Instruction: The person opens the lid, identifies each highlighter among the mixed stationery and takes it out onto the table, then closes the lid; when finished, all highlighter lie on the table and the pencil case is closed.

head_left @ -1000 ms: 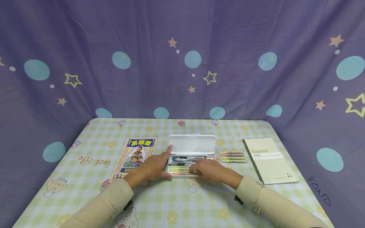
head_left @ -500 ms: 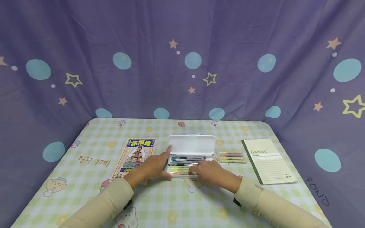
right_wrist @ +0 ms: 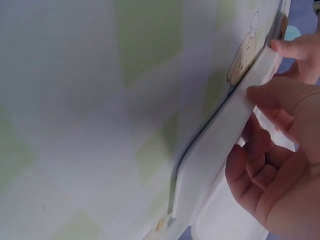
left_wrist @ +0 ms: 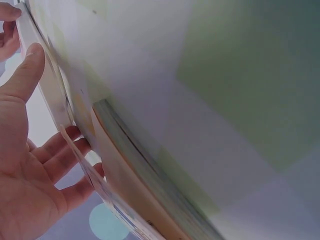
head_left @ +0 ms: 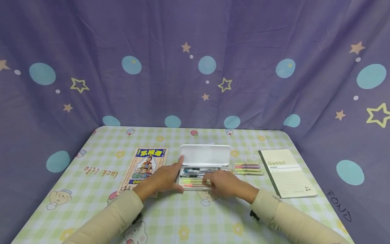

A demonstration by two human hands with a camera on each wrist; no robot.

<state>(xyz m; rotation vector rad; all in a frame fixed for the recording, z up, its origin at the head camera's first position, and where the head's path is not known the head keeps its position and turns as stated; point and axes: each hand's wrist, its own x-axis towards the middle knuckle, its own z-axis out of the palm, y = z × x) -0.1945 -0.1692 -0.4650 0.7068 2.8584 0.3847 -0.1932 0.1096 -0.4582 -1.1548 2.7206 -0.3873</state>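
Note:
A white pencil case stands with its lid raised in the middle of the table. Dark and clear pens lie in its back part, with slim highlighters in front. My left hand spans the case's left end, thumb at the front corner and index finger up by the lid; in the left wrist view its fingers look mostly straight. My right hand reaches over the front wall, its curled fingertips among the highlighters. In the right wrist view the thumb touches the front wall. I cannot tell whether it pinches a highlighter.
A comic-style booklet lies left of the case, partly under the left forearm, its cover lifted near the left fingers. Right of the case is a clear pack of highlighters. Farther right lies a Gambit notebook. A checked cloth covers the table.
My right hand shifts only slightly over the highlighters, its fingertips lifting a little toward the back. The left hand and the pencil case stay in place.

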